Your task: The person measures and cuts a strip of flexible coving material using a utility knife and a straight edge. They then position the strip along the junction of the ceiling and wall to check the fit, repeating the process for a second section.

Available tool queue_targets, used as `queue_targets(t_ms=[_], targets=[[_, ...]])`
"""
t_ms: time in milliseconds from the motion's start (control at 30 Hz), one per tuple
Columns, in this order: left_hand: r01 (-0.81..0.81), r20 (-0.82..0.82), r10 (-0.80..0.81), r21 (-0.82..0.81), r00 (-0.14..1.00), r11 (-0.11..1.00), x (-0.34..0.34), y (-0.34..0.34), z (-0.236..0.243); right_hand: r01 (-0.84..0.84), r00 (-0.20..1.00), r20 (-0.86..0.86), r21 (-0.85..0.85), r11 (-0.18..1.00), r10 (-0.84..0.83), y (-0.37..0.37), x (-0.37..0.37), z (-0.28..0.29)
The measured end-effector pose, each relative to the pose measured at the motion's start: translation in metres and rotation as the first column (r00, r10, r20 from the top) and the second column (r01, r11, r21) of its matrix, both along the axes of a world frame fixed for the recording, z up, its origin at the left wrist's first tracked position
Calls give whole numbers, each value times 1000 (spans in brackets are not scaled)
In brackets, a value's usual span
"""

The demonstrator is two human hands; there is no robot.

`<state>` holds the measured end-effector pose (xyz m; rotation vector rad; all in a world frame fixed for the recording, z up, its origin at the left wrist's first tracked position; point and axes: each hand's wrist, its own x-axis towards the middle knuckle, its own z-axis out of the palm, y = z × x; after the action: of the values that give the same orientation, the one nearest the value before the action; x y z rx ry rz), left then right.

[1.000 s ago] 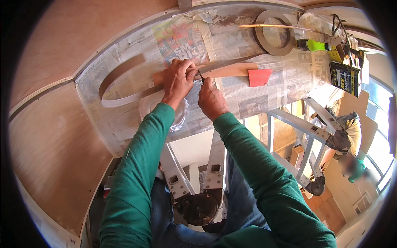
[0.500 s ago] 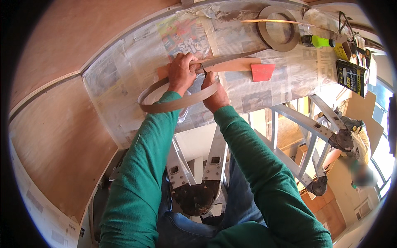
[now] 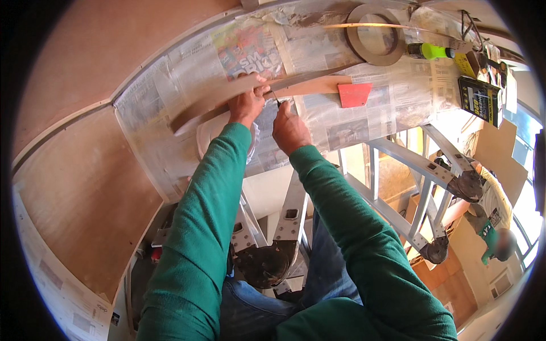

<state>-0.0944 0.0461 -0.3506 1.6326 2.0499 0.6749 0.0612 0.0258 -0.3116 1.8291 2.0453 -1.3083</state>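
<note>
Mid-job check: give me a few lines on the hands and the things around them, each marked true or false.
1. The left hand holds a brown strip. True.
2. The right hand is empty. False: the right hand grips a thin dark-handled tool.
3. The red piece lies left of both hands. False: the red piece is right of them.
4. The brown roll lies farther from the person than the red piece. True.

downward fisheye view from head height

A long grey-brown strip (image 3: pixel 219 96) curves from left to far right; a slender dark knife (image 3: pixel 278 102) tilts beside its middle.
</note>
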Motion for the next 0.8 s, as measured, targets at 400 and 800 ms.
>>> queue_targets(t_ms=[400,800], targets=[[36,193,-26,-48,981,998,-12,0,6,-3,996,89,-94,996,12,3,-2,14],[16,118,-16,4,993,1000,-11,-3,10,52,985,-167,125,991,-31,7,6,0]])
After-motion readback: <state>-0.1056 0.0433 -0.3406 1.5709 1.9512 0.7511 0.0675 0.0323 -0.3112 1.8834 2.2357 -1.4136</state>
